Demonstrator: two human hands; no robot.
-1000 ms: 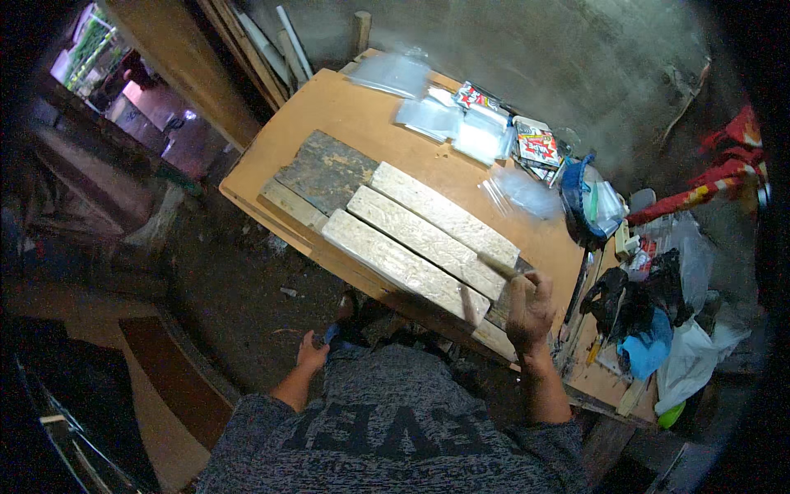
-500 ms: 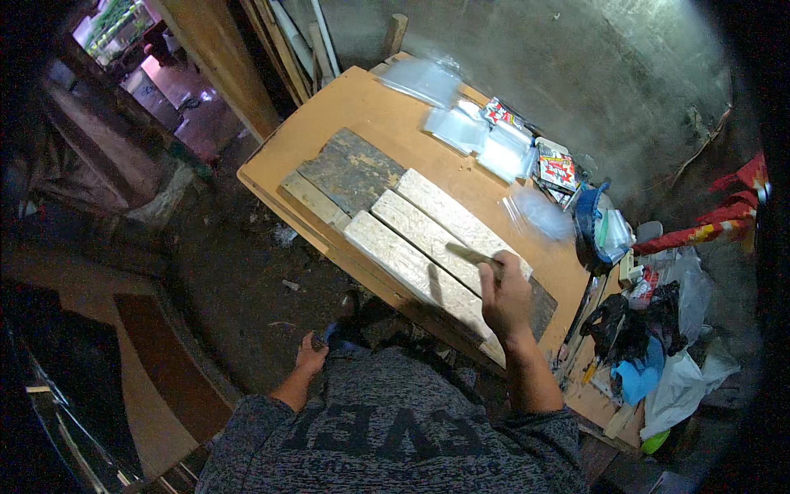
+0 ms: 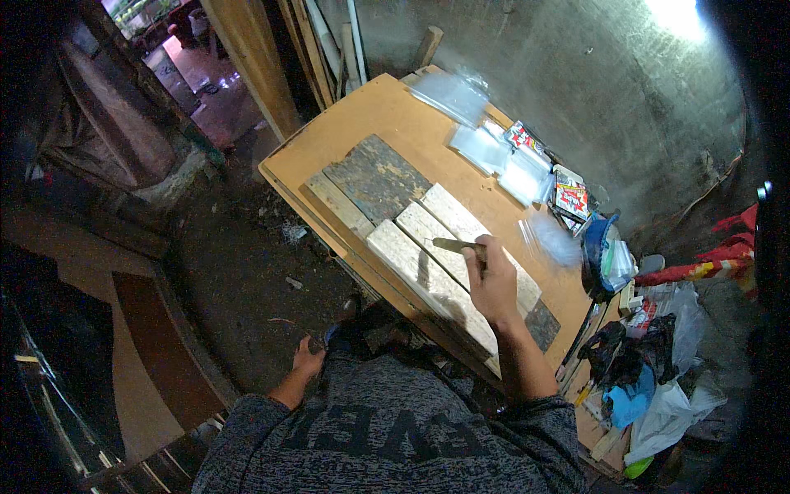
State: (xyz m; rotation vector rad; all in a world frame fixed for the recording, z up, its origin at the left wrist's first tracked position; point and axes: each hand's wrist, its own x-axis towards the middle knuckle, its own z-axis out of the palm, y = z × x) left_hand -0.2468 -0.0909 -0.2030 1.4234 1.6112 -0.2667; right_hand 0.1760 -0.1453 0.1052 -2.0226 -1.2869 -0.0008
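Observation:
My right hand (image 3: 491,276) grips a slim, olive-brown tool (image 3: 448,244) with a fine tip, held over three pale, mottled strips (image 3: 477,224) lying side by side. Under the strips are a weathered dark board (image 3: 370,169) and a wooden plank (image 3: 337,202), all on the orange-brown tabletop (image 3: 313,132). My left hand (image 3: 309,356) hangs below the table's near edge at my left side, fingers curled around something small and dark that I cannot make out.
Clear plastic bags (image 3: 494,152), printed packets (image 3: 569,196) and a blue basin (image 3: 601,251) sit toward the back and right, with heaped bags (image 3: 629,395) and red cloth (image 3: 724,255) beyond. Leaning poles (image 3: 336,49), a concrete wall (image 3: 576,74) and a doorway (image 3: 193,66) surround the table.
My right hand has moved up and leftward along the strips with the tool. My left hand stays low; the whole view has shifted slightly as my head moved.

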